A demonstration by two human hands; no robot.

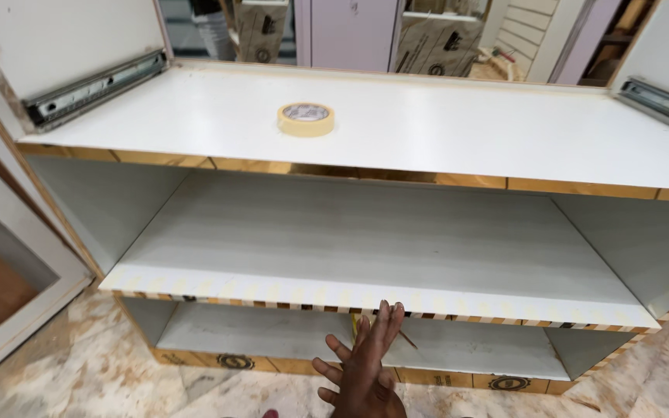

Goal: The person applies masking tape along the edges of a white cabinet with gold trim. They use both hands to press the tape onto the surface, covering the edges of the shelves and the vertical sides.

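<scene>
I am reaching one hand (365, 364) forward with the fingers flat and pressed together, the grip holding nothing, fingertips just touching or nearly touching the front edge of the middle shelf (381, 308). Which of my hands it is I cannot tell for sure; the other one is not showing. That front edge is running left to right across my view, its long axis crosswise to my fingers, and it is carrying a strip of pale tape with the striped ply showing beneath. The edge is lying straight ahead of and slightly above my fingertips. Well apart, up on the white top panel (505, 131), a roll of masking tape (306, 119) is lying flat, farther away and a little to the left of my hand. Metal drawer slides (90, 89) are sitting on the side walls.
</scene>
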